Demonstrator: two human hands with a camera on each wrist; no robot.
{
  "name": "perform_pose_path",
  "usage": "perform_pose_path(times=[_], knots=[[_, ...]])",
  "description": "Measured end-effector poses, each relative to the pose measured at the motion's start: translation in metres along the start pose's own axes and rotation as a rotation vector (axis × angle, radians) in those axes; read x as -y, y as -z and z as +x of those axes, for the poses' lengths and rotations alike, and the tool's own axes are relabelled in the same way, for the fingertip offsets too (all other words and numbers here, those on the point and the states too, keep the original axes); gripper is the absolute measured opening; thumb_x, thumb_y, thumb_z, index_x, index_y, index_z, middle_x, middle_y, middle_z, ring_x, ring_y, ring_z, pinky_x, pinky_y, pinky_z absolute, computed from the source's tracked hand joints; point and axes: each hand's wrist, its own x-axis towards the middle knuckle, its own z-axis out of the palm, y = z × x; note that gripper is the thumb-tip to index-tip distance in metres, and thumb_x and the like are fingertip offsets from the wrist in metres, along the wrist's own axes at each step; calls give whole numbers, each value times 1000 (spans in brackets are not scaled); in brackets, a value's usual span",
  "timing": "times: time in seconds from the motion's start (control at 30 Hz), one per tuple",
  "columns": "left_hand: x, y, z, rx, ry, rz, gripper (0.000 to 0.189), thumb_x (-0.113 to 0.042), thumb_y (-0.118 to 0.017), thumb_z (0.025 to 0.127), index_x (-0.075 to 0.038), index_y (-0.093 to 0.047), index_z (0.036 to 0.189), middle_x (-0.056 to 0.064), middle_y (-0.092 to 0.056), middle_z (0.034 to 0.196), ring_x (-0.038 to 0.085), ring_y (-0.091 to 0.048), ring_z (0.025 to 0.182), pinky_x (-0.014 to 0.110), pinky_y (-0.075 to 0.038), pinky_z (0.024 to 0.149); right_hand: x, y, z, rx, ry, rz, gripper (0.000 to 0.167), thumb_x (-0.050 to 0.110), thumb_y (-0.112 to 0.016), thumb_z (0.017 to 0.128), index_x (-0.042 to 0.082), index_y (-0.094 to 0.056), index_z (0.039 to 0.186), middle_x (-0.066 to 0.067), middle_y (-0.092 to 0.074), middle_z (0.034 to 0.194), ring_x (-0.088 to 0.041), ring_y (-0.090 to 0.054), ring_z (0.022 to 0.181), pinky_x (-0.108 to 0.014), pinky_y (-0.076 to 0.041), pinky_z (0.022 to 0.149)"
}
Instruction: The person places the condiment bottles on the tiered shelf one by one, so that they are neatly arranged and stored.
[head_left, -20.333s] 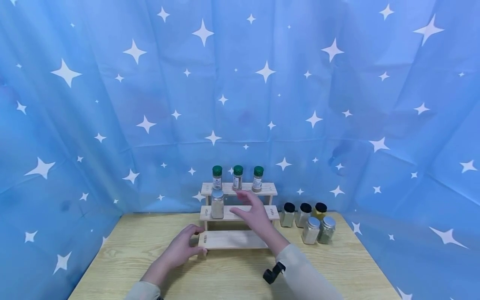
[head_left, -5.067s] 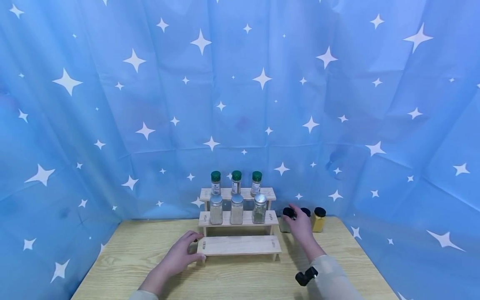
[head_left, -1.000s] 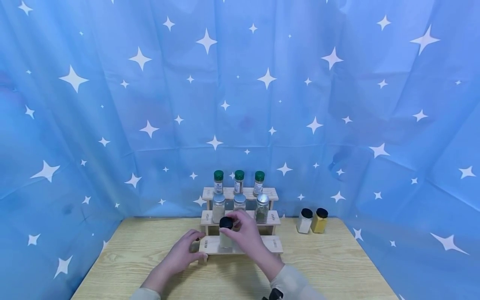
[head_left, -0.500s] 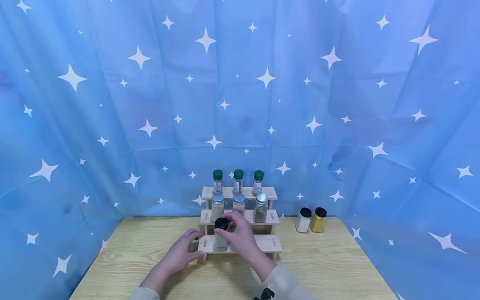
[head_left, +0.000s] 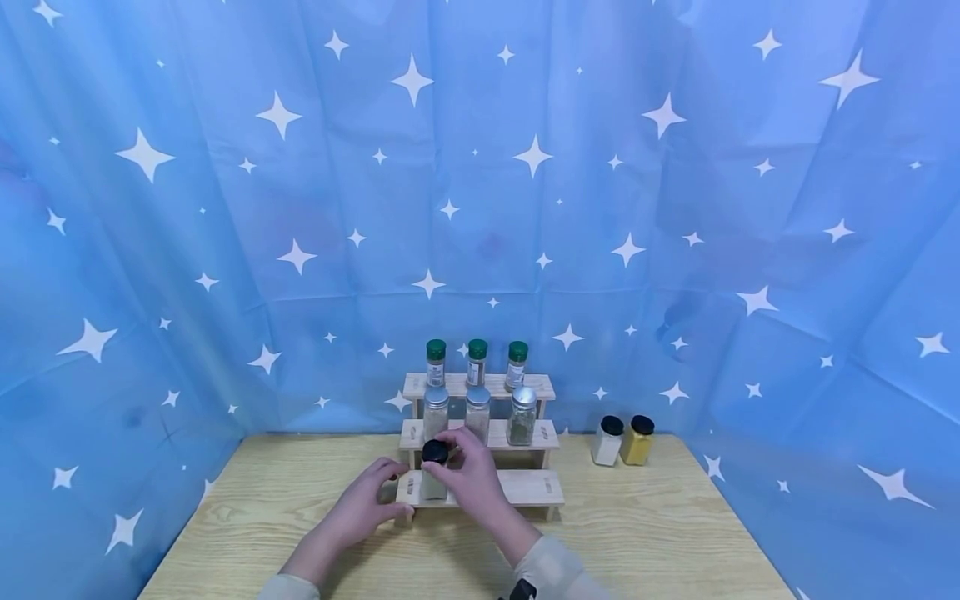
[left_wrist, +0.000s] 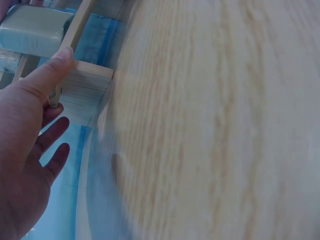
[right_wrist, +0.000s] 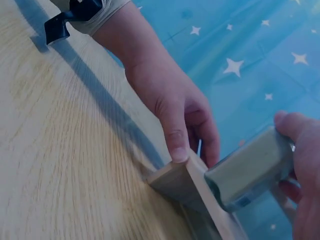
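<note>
A three-tier wooden spice rack (head_left: 517,487) stands on the table. My left hand (head_left: 363,505) grips the left end of its lowest shelf, and the left wrist view shows the thumb (left_wrist: 50,70) on the shelf's edge. My right hand (head_left: 477,477) pinches a glass spice jar (head_left: 433,485) near its black lid, upright at the left end of that shelf. In the right wrist view the pale-filled jar (right_wrist: 252,167) appears right at the shelf board. Three silver-lidded jars, such as the green-filled one (head_left: 521,421), line the middle shelf. Green-capped bottles (head_left: 476,367) line the top shelf.
Right of the rack, two more black-lidded jars stand side by side on the wooden table (head_left: 637,525): one with white contents (head_left: 607,446), one with yellow (head_left: 637,446). A blue curtain (head_left: 480,208) with white stars hangs behind the table and along its sides.
Silver-lidded jars have filled the middle shelf. A black-lidded jar has come from the table to the lowest shelf, lately sliding left in my right hand. My left hand has stayed at the rack.
</note>
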Motion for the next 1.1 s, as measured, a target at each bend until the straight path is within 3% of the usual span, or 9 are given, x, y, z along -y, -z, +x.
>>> perform_pose_path(times=[0.23,0.47,0.7,0.87,0.93,1.1], knots=[[3,-1,1,6,0,9,73,-40,-92,90,-7,-65,149,4,-64,142,36,-62,135,63,-51,115,-5,-1,-1,8,23,-4,40,23,-91,96,16,-74,131,2,-69,123,-18,-68,101,-32,-63,89],[2,-1,1,5,-10,9,74,-41,-92,90,-6,-65,149,4,-64,143,36,-62,136,62,-51,116,-10,-1,-2,3,36,6,45,25,-91,96,17,-71,136,3,-68,126,-19,-68,107,-34,-63,92],[2,-2,0,5,-7,0,74,-42,-92,90,-7,-65,149,5,-64,143,36,-62,135,63,-51,116,-17,4,-15,-76,64,1,61,30,-95,89,12,-66,141,-1,-70,130,-25,-69,118,-46,-62,102],[4,-4,0,5,-5,7,73,-43,-91,90,-8,-65,149,4,-64,142,36,-62,135,62,-52,114,-22,19,-27,-111,52,8,55,27,-94,90,7,-69,135,-7,-71,128,-29,-69,116,-50,-63,99],[3,-4,0,-3,-3,13,75,-42,-92,90,-7,-65,150,5,-64,143,36,-62,135,62,-51,115,-24,28,-30,-124,32,9,50,24,-95,90,9,-71,131,-6,-71,126,-28,-69,115,-52,-63,98],[1,-1,0,-5,6,14,75,-39,-93,89,-7,-64,150,5,-64,144,37,-62,136,63,-50,116,-35,55,-38,-196,9,-62,41,21,-96,88,18,-74,123,-3,-73,118,-21,-69,107,-43,-62,97]])
